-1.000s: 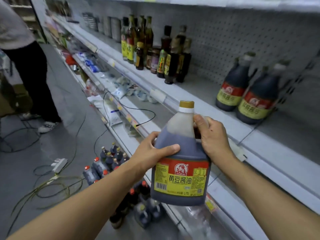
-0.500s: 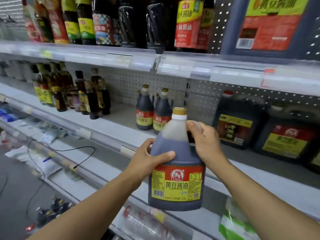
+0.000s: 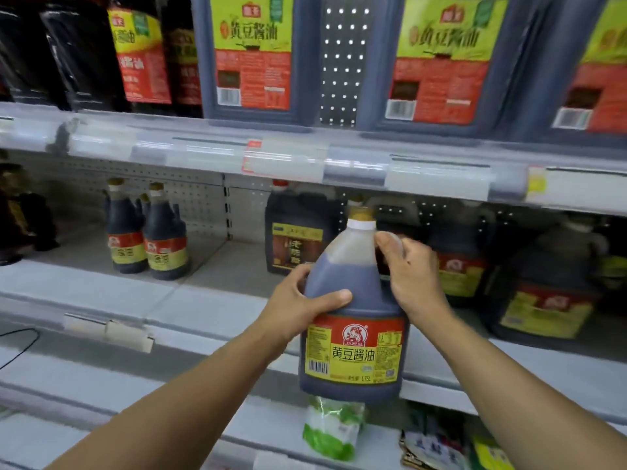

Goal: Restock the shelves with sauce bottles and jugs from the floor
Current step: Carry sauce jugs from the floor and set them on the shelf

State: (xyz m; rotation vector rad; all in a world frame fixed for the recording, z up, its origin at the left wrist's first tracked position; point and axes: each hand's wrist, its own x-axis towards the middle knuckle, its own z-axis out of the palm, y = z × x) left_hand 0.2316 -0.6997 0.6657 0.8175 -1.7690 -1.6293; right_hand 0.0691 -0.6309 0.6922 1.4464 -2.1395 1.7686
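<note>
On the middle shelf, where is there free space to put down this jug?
The middle shelf is bare between the two small bottles and the dark square jug, and along its front edge. To the right, jugs crowd it.

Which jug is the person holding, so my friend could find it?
Look in front of the middle shelf, below the big blue cans. The soy sauce jug is in the air, held by both hands. Unlike its neighbours, it stands on no shelf.

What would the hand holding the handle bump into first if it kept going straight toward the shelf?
Probably the dark jug with the red and yellow label right behind the right hand, on the middle shelf. Depth is hard to judge, so the gap is unclear.
</note>
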